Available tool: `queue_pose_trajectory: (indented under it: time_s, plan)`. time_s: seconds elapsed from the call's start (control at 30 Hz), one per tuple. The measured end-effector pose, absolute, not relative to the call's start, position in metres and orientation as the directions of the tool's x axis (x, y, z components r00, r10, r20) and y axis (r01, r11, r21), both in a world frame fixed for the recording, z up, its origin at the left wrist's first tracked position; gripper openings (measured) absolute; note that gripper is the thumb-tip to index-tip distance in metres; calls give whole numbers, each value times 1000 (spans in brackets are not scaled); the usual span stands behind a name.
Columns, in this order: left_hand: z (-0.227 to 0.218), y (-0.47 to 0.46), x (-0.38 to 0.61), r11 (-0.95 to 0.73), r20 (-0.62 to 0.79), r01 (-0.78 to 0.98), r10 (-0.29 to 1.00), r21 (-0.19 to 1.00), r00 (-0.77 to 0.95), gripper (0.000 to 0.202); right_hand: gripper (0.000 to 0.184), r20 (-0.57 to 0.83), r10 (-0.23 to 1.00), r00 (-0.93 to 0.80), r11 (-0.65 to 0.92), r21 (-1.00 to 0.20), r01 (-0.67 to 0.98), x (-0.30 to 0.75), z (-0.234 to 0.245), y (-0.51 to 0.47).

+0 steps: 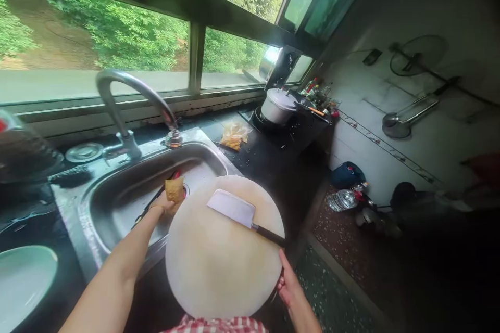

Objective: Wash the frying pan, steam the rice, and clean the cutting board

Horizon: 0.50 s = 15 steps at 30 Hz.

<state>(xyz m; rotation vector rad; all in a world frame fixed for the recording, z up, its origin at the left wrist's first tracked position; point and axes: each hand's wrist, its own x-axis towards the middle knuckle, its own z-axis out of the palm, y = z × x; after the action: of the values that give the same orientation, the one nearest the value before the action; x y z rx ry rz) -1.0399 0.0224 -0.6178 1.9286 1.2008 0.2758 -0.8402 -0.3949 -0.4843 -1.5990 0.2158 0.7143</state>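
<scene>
A round pale cutting board [219, 265] is held over the edge of the steel sink [117, 203]. A cleaver [234, 208] with a dark handle lies on top of it. My right hand [291, 286] grips the board's right rim from below. My left hand [164, 202] reaches over the sink and is closed on a yellowish sponge [174, 189] at the board's far left edge. Chopsticks or thin utensils [154, 200] lie in the sink basin beneath that hand.
A curved tap [128, 99] stands behind the sink. A white bowl [23, 281] sits at the lower left. On the dark counter beyond are a bag of yellow food [234, 135] and a pressure cooker [278, 105] on a stove. Bottles and bags lie on the floor at right.
</scene>
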Motion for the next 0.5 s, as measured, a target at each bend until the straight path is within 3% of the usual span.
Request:
queue_pose_trajectory:
  time_s: [0.13,0.2,0.3,0.37,0.5]
  plan:
    - [-593,44,-1072,-129,-298,777,875,617,382,32,40,-540,309,783,-215,-841,-495,-817,-461,-353]
    - [-564,52,-1099,-200,-152,826,934,527,323,32,40,-534,343,773,-226,-846,-483,-813,-456,-330]
    - [-522,63,-1137,-334,173,899,940,283,295,35,43,-541,412,733,-231,-841,-490,-818,-456,-293]
    - [-508,72,-1158,-329,253,931,925,160,284,37,43,-546,444,710,-225,-835,-502,-827,-459,-272]
    - [-511,97,-1189,-270,127,951,959,151,252,34,47,-515,472,716,-204,-854,-479,-850,-463,-242]
